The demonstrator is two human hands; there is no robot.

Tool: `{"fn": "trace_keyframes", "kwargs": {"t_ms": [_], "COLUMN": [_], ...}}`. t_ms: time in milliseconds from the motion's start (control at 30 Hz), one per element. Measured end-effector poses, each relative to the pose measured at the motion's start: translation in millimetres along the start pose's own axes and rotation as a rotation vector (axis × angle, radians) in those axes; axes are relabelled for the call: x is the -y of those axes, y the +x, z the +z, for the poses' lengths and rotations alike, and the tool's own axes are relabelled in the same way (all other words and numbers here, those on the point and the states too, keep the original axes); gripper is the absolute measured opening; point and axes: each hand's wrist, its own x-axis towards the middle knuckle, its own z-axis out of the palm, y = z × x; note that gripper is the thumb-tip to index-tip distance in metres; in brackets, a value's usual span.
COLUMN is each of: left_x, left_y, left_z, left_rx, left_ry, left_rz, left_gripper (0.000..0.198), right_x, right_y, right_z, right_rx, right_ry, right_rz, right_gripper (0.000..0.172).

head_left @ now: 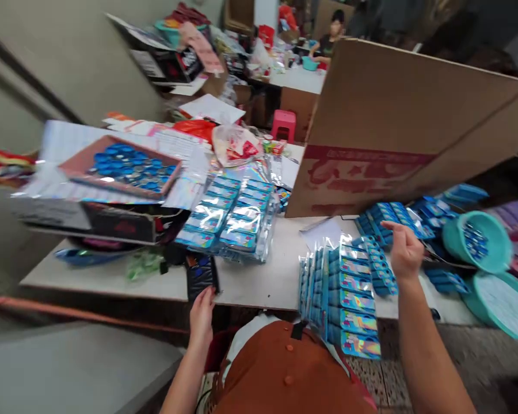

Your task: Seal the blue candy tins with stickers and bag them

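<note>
L hand (202,318) at front edge of tbl (280,287), fingertips at black case (201,279); can't tell if gripping it; R hand (406,253) index out, others curled; can't tell if holding anything; blue packs (357,299) btwn hands, nearer R; bagged stack (244,223) farther back.

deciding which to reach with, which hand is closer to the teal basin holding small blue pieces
Right: the right hand is just left of the teal basin, while the left hand is much farther left, by the black item.
</note>
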Motion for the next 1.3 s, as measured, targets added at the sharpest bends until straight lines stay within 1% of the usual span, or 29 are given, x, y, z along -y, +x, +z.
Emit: {"fn": "trace_keyframes", "kwargs": {"t_ms": [100, 200, 367, 500, 567, 667, 700, 767, 867, 933, 1000, 1067, 1133, 1200, 1267, 1300], "left_x": [9, 10, -10, -25, -32, -44, -49, -59, -76, -89, -107, -130, -158, -187, -210, -219], "left_y": [2, 7, 17, 20, 23, 31, 35, 41, 49, 54, 58, 62, 67, 71, 75, 76], "left_z": [-3.5, -2.5, 12.3, 23.5, 25.1, 21.1, 17.9, 9.0, -7.2, -16.3, -21.9, -23.6, -21.6, -15.5, -5.3, 1.3], "left_rx": [0.013, 0.008, 0.025, 0.060, 0.055, -0.010, -0.040, -0.087, -0.126, -0.143, -0.141, -0.105, -0.037, 0.085, 0.223, 0.274], "left_ry": [0.019, 0.069, 0.139, 0.162, 0.150, 0.095, 0.078, 0.048, -0.008, -0.047, -0.074, -0.095, -0.085, -0.038, 0.006, 0.028], "left_rz": [-0.118, -0.168, -0.207, -0.187, -0.177, -0.140, -0.102, 0.017, 0.187, 0.240, 0.275, 0.315, 0.363, 0.404, 0.414, 0.409], "left_gripper": [0.019, 0.013, 0.008, 0.008, 0.007, 0.007, 0.007, 0.011, 0.019, 0.022, 0.025, 0.028, 0.033, 0.038, 0.043, 0.044], "right_x": [-22, -44, -62, -70, -71, -67, -64, -56, -38, -21, 2, 31, 63, 92, 111, 115], "right_y": [-16, -41, -85, -109, -112, -105, -100, -86, -59, -36, -12, 13, 33, 46, 49, 48], "right_z": [-11, -28, -55, -67, -70, -70, -69, -64, -50, -36, -19, 2, 28, 60, 98, 118], "right_rx": [-0.073, -0.130, -0.237, -0.291, -0.301, -0.315, -0.310, -0.274, -0.144, -0.032, 0.094, 0.231, 0.378, 0.540, 0.727, 0.817], "right_ry": [0.088, 0.091, 0.073, 0.123, 0.133, 0.148, 0.157, 0.167, 0.166, 0.171, 0.157, 0.106, 0.034, -0.056, -0.183, -0.253], "right_rz": [0.164, 0.305, 0.459, 0.538, 0.544, 0.525, 0.516, 0.489, 0.405, 0.328, 0.227, 0.088, -0.068, -0.182, -0.208, -0.185], "right_gripper": [0.047, 0.051, 0.055, 0.055, 0.055, 0.054, 0.054, 0.052, 0.051, 0.051, 0.049, 0.047, 0.046, 0.049, 0.056, 0.059]}}
